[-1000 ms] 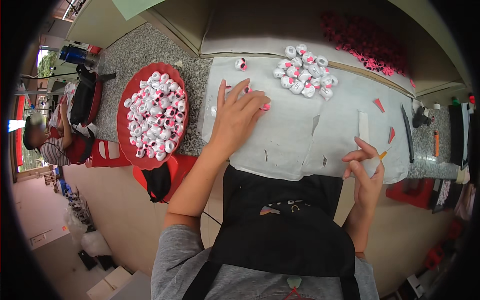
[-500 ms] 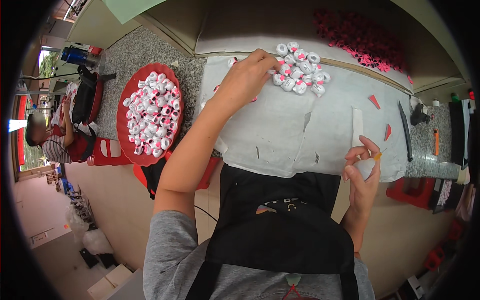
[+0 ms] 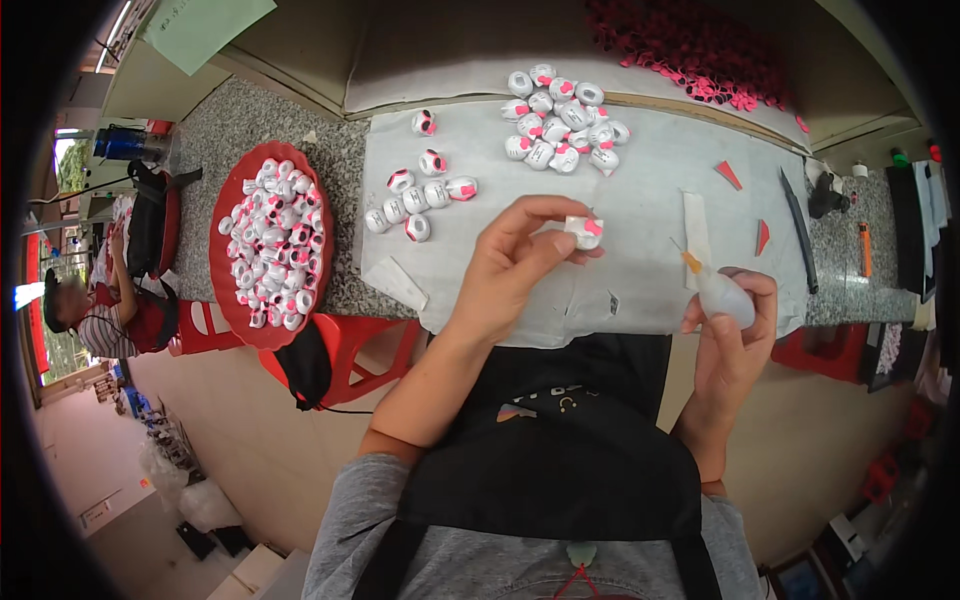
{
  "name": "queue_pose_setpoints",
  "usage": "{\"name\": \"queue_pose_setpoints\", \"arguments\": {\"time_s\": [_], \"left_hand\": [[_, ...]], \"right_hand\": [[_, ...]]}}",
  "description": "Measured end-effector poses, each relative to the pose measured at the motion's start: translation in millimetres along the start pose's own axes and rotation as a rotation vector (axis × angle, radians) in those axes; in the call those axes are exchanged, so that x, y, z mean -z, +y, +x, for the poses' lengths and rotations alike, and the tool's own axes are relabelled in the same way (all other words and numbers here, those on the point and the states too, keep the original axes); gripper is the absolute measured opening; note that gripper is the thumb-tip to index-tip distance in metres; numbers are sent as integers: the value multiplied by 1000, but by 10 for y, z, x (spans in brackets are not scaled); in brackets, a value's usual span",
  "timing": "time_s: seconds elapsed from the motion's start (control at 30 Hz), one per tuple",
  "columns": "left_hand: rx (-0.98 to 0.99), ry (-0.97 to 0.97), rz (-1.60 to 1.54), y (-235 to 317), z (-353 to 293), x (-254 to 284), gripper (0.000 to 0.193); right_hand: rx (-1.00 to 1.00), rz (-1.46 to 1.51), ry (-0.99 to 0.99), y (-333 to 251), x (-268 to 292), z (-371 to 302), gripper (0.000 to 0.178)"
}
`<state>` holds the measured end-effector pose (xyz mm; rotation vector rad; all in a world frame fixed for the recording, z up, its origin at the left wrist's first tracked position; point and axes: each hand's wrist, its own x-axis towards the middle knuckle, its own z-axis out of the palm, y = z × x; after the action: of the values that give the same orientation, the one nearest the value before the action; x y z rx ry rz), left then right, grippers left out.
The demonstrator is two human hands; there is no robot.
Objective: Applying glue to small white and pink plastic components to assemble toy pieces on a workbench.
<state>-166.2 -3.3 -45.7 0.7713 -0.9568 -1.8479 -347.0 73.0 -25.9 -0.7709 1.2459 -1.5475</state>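
My left hand [image 3: 520, 262] pinches a small white-and-pink rounded piece [image 3: 584, 234] between thumb and fingers, above the middle of the white work sheet [image 3: 640, 260]. To its right, my right hand [image 3: 735, 325] is closed around a translucent squeeze bottle [image 3: 725, 298]. The bottle's orange needle tip [image 3: 692, 262] points up and to the left, apart from the piece. Beyond my left hand is a pile of similar white-and-pink pieces [image 3: 562, 122]. Several more pieces [image 3: 415, 198] lie loosely grouped at the sheet's left, some with dark openings showing.
A red scalloped bowl [image 3: 222, 295] full of such pieces stands at the left. Many small pink parts [image 3: 690, 50] cover the shelf at the back. Two red slivers [image 3: 763, 238], a dark pointed tool [image 3: 798, 230] and an orange stick [image 3: 866, 248] lie at the right. A person [image 3: 100, 300] sits far left.
My left hand has come from the pile toward me and right, now with a piece in it. The bottle in my right hand has swung its tip leftward. The whole view has shifted slightly.
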Motion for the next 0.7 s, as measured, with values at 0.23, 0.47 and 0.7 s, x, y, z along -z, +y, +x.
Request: {"name": "queue_pose_setpoints", "arguments": {"time_s": [0.23,0.47,0.7], "left_hand": [[-59,-46,-112,-234,-170,-88,25],[-212,-40,-9,-289,-240,-60,22],[-150,24,-137,-204,-255,-106,33]], "right_hand": [[215,239,141,-7,-111,1,33],[688,-257,-22,56,-211,-132,41],[709,-380,-97,59,-284,-202,39]]}}
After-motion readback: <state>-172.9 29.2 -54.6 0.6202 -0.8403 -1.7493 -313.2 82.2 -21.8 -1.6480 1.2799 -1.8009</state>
